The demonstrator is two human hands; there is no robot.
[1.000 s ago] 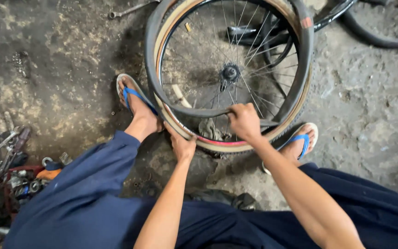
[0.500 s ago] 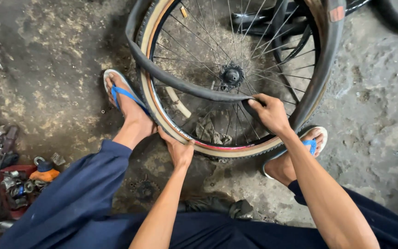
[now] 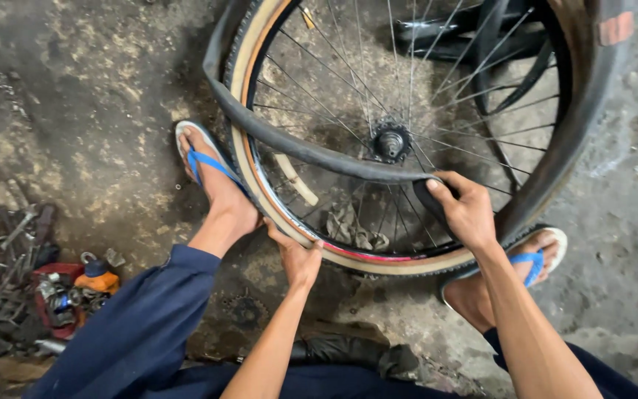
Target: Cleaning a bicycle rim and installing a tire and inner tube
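Observation:
A spoked bicycle wheel (image 3: 391, 140) lies on the dirty concrete floor in front of me, with a tan-walled tyre (image 3: 239, 140) around its rim. A black inner tube (image 3: 297, 144) hangs loose across the spokes. My right hand (image 3: 463, 209) is closed on the tube near the rim's lower right. The tyre's near edge is gripped by my left hand (image 3: 297, 255). My feet in blue-strapped sandals (image 3: 204, 164) rest on either side of the wheel.
A heap of metal tools and a red box with an orange can (image 3: 96, 279) sit at the lower left. A grey rag (image 3: 348, 225) lies under the spokes. A black bicycle frame (image 3: 452, 33) lies beyond the wheel. A dark cloth (image 3: 348, 351) is near my knees.
My right hand has moved rightwards along the rim with the inner tube, drawing more of it out across the spokes. My left hand stays on the tyre's near edge.

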